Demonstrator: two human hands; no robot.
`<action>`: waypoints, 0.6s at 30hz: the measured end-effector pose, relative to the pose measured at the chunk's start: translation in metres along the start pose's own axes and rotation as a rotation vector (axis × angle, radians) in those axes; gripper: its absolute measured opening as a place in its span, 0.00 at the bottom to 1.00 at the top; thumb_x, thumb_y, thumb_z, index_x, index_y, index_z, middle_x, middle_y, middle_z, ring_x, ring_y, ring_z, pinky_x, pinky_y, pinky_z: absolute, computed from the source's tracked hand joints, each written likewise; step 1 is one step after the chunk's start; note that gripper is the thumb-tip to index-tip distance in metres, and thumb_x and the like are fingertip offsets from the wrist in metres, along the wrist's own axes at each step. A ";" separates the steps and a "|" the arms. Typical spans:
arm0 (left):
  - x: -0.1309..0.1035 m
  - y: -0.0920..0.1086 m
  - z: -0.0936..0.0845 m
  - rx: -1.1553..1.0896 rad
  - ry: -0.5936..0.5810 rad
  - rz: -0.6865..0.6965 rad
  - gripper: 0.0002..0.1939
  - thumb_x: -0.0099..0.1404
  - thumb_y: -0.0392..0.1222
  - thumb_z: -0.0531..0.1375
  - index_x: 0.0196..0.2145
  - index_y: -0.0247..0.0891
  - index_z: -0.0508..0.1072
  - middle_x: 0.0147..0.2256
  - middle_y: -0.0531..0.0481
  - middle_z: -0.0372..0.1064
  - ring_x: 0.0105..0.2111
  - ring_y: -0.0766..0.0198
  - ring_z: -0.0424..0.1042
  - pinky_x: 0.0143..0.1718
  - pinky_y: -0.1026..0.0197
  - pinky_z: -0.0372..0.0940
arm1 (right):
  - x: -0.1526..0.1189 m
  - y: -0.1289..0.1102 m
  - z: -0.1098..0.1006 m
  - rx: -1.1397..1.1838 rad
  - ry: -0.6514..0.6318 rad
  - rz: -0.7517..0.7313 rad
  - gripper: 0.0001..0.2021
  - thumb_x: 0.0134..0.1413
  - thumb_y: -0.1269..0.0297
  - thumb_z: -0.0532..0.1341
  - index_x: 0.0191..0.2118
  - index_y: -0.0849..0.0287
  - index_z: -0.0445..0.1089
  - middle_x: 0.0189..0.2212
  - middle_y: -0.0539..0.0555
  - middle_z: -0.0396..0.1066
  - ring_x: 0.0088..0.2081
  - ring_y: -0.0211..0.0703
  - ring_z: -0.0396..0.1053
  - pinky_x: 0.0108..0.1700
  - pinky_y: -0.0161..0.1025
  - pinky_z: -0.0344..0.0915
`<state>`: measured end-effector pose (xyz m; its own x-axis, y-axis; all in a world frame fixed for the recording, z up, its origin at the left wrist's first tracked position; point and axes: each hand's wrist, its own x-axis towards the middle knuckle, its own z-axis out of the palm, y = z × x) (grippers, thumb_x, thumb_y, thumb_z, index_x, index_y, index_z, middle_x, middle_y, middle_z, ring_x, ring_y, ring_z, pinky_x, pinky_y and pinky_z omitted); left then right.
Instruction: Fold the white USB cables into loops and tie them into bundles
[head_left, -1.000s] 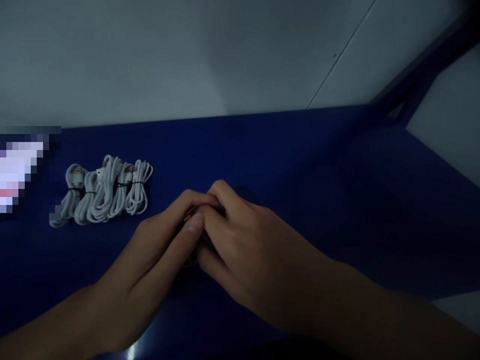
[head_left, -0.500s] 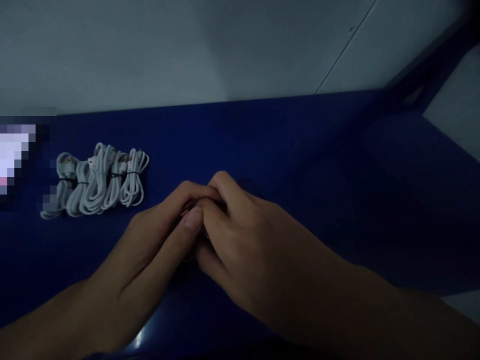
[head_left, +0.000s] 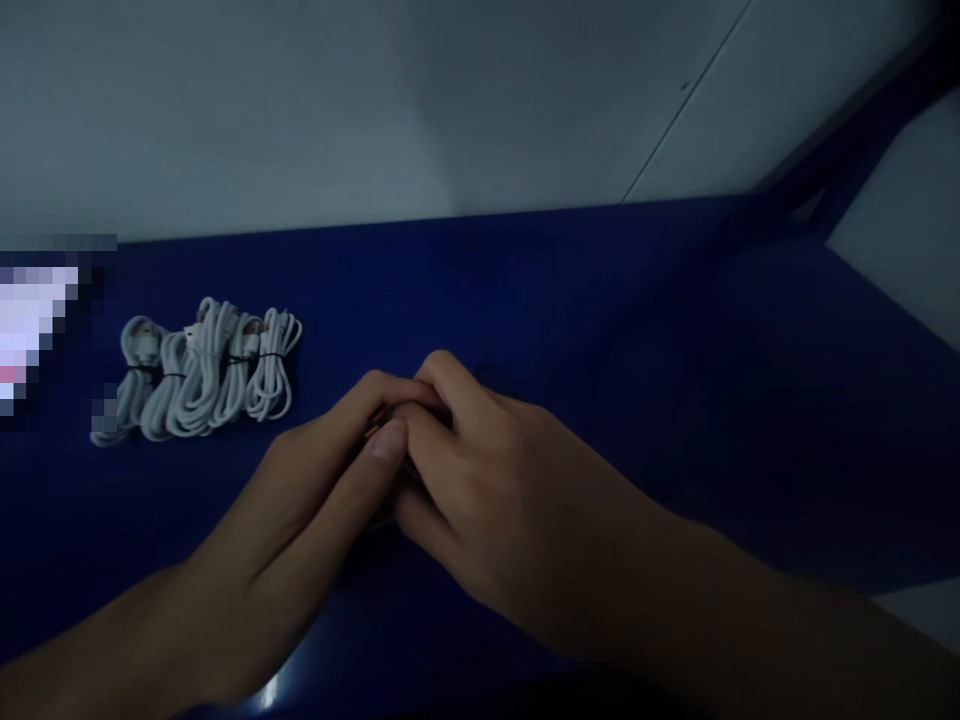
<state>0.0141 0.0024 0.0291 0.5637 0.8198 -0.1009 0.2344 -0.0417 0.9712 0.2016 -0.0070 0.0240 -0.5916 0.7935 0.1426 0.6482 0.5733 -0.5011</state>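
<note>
My left hand [head_left: 322,480] and my right hand [head_left: 487,470] are pressed together at the middle of the view, fingers closed and touching. Between them a small orange-red bit [head_left: 374,422] shows by my left thumb, and a pale curved edge [head_left: 386,521] peeks out below. The rest of what they enclose is hidden by the fingers. To the left, several white cables [head_left: 202,375], coiled and bound with dark ties, lie side by side on the blue surface [head_left: 360,300].
At the far left edge is a bright pixelated patch [head_left: 26,320]. A grey-white surface [head_left: 262,120] lies beyond the blue edge. A dark blue bar [head_left: 862,150] slants across the upper right.
The cables and the blue surface's back edge appear slightly lower in the view, as if the camera shifted. Both hands keep nearly the same pose, pressed together.
</note>
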 end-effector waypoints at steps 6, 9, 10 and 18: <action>-0.003 0.006 0.000 -0.031 0.014 -0.009 0.12 0.85 0.43 0.54 0.53 0.46 0.78 0.40 0.55 0.79 0.36 0.65 0.76 0.39 0.67 0.72 | -0.002 0.001 0.001 0.009 0.027 -0.039 0.07 0.70 0.77 0.61 0.38 0.68 0.74 0.36 0.57 0.68 0.29 0.37 0.59 0.27 0.37 0.65; -0.005 0.007 0.000 -0.029 0.014 -0.027 0.13 0.85 0.44 0.53 0.54 0.48 0.78 0.41 0.54 0.80 0.36 0.65 0.77 0.39 0.66 0.73 | -0.002 0.001 0.002 0.002 0.026 -0.060 0.08 0.71 0.77 0.61 0.38 0.69 0.75 0.36 0.56 0.68 0.29 0.37 0.60 0.27 0.36 0.65; -0.005 0.006 0.001 -0.015 0.024 -0.040 0.13 0.85 0.44 0.53 0.53 0.48 0.78 0.42 0.54 0.80 0.36 0.65 0.78 0.39 0.66 0.73 | -0.002 0.001 0.002 -0.008 0.034 -0.074 0.09 0.71 0.77 0.61 0.37 0.69 0.75 0.36 0.56 0.68 0.29 0.37 0.60 0.27 0.36 0.64; -0.001 0.001 0.002 0.042 0.030 -0.046 0.14 0.84 0.48 0.52 0.54 0.46 0.77 0.45 0.52 0.81 0.41 0.60 0.79 0.41 0.64 0.74 | -0.001 0.001 0.000 0.013 0.016 -0.047 0.10 0.73 0.76 0.59 0.38 0.69 0.75 0.36 0.57 0.69 0.29 0.37 0.59 0.27 0.37 0.65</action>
<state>0.0148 0.0002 0.0300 0.5279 0.8380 -0.1382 0.2928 -0.0268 0.9558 0.2030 -0.0074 0.0230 -0.6130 0.7693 0.1801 0.6139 0.6073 -0.5043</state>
